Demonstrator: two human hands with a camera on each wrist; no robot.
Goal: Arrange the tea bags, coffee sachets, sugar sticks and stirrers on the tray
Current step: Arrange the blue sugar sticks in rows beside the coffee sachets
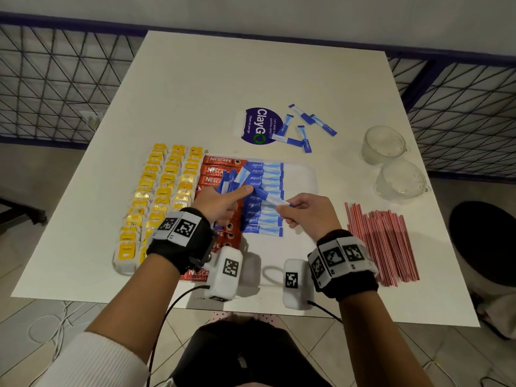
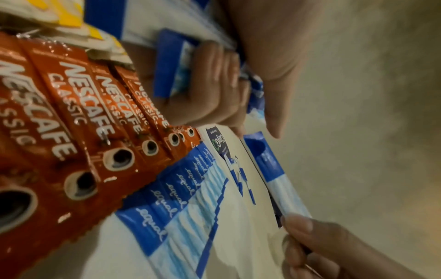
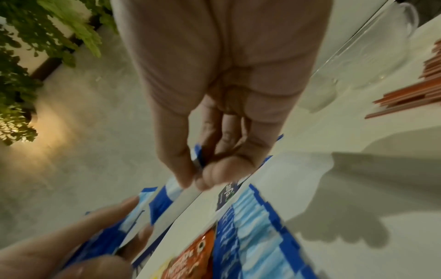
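So: white tabletop (image 1: 195, 88) under both hands, white tray (image 1: 303, 180) directly below them. Yellow tea bags (image 1: 156, 196) in three columns just left of the left hand. Red-striped stirrers (image 1: 382, 241) piled on the tabletop right of the right hand, off the tray. Two glass cups (image 1: 384, 145) beyond the stirrers, far right. Red coffee sachets (image 1: 220, 162) in a column under the left hand. Row of blue sugar sticks (image 1: 265, 188) beside them, between and below the hands. Loose sugar sticks (image 1: 304, 127) beyond both hands, next to a purple sticker (image 1: 258, 125). Left hand (image 1: 220, 202) curls around a bunch of sugar sticks (image 1: 231, 180), thumb extended. Right hand (image 1: 305, 209) pinches one single sugar stick (image 1: 275, 201) at its end; the other end reaches the left thumb.
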